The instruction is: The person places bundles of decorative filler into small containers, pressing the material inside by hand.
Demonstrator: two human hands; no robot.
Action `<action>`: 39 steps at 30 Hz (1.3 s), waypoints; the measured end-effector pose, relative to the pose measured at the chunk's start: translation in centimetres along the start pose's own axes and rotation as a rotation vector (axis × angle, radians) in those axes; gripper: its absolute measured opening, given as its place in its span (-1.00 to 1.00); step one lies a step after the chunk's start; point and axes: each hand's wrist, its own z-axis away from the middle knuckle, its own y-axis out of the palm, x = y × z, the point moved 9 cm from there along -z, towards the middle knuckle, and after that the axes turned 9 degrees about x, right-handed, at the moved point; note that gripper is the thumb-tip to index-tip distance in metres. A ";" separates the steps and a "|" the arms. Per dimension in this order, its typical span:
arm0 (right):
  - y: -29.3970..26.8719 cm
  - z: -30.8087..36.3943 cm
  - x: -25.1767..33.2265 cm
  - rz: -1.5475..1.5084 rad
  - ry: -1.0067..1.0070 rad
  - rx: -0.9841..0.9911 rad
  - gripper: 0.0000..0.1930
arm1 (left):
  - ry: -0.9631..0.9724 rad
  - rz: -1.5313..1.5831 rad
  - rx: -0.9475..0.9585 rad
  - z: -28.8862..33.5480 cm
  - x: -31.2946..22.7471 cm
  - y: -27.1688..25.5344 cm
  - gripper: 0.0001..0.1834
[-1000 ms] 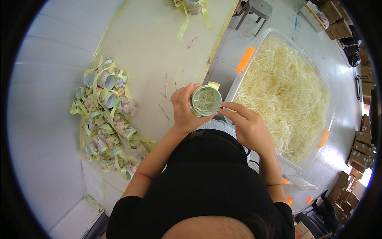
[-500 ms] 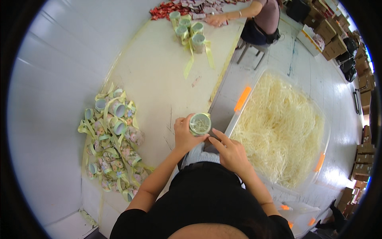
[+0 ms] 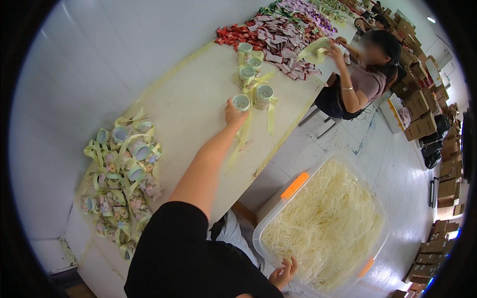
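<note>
My left hand (image 3: 234,115) reaches far across the table, its fingers wrapped round a small round cup (image 3: 241,102) with a pale rim and a yellow ribbon. That cup is beside several similar ribboned cups (image 3: 264,94) standing upright on the table; whether it rests on the tabletop is hard to tell. Near my body, my right hand (image 3: 285,272) is over the near rim of a clear plastic bin (image 3: 262,243) of pale yellow shredded filler (image 3: 328,223). Its fingers are loosely bent and apart, with nothing seen in them.
Flower-patterned ribboned cups (image 3: 121,188) lie heaped at the table's left. Small red, pink and purple packets (image 3: 283,37) cover the far end. A seated co-worker (image 3: 370,74) there holds something with yellow ribbon (image 3: 315,50). Cardboard boxes (image 3: 417,107) line the right side.
My left hand has carried the cup from in front of me to the standing group. The right hand has drawn back toward the bin. The co-worker now lifts a ribboned item.
</note>
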 end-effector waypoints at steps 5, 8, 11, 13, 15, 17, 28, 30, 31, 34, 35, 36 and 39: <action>-1.9 4.4 -3.3 0.241 0.123 -0.041 -0.57 | -0.098 0.206 0.016 -6.0 -0.8 6.1 -0.10; -3.4 4.9 -1.9 0.267 0.047 -0.154 -0.60 | -0.128 0.475 0.082 -8.0 -1.2 8.4 -0.23; -4.4 4.9 -2.2 0.299 0.044 -0.167 -0.65 | -0.207 0.574 0.313 -7.4 -2.9 9.7 -0.41; -4.1 4.4 -4.3 0.380 -0.146 -0.125 -0.66 | -0.135 0.415 0.139 -5.3 -4.9 5.0 -0.56; -4.3 0.9 -3.0 0.235 -0.147 -0.141 -0.60 | -0.054 0.350 -0.031 -0.9 -4.9 1.0 -0.68; -3.2 -2.3 -1.2 0.201 -0.206 -0.083 -0.59 | 0.139 0.294 0.140 6.3 -3.7 -0.2 -0.68; 10.4 -11.5 -4.3 0.787 -0.300 0.782 -0.43 | 0.146 -0.397 -0.352 40.2 8.5 -33.6 -0.71; 12.1 -12.6 -6.3 0.749 -0.433 0.900 -0.50 | 0.092 -0.381 -0.438 41.2 9.7 -37.1 -0.73; 12.5 -12.9 -6.3 0.729 -0.497 0.958 -0.53 | 0.070 -0.355 -0.438 41.5 10.4 -37.9 -0.75; 9.4 -16.4 -1.1 0.579 -0.590 0.656 -0.64 | -0.063 -0.341 -0.429 41.1 12.2 -38.9 -0.75; 8.2 -17.9 1.1 0.573 -0.588 0.554 -0.65 | -0.120 -0.343 -0.420 40.9 12.9 -39.0 -0.74; 6.3 -19.5 2.6 0.443 -0.623 0.376 -0.61 | -0.179 -0.406 -0.345 40.3 14.4 -38.7 -0.70; 2.8 -21.6 5.4 0.166 -0.556 0.164 -0.61 | -0.342 -0.497 -0.189 39.5 20.5 -36.4 -0.52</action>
